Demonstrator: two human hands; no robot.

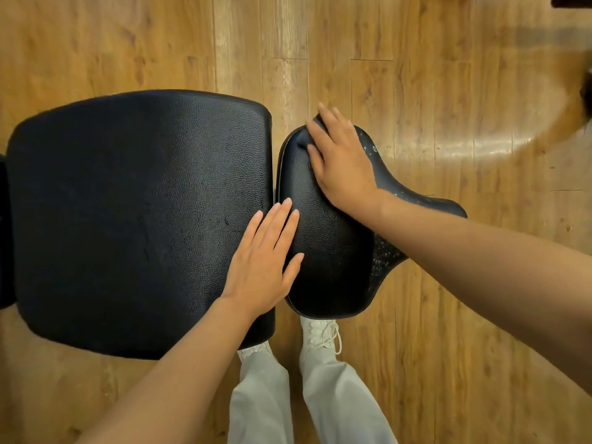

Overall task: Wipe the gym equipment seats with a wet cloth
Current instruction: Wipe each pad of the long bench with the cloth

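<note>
A small black padded seat (330, 251) sits just right of a large black back pad (128, 219), with a narrow gap between them. My right hand (339, 161) lies on the far end of the small seat, its fingers spread flat and pressing a dark cloth (302, 141) onto the pad. Only a crumpled edge of the cloth shows by the fingertips. My left hand (266, 261) rests flat across the gap, palm on the large pad and fingertips on the seat's left edge, holding nothing.
The seat's right side has a worn, flaking patch (384, 251). A wooden plank floor (448, 91) lies all around the bench. My white shoes (320, 334) and pale trousers stand close below the seat. A dark object (570, 0) shows at the top right corner.
</note>
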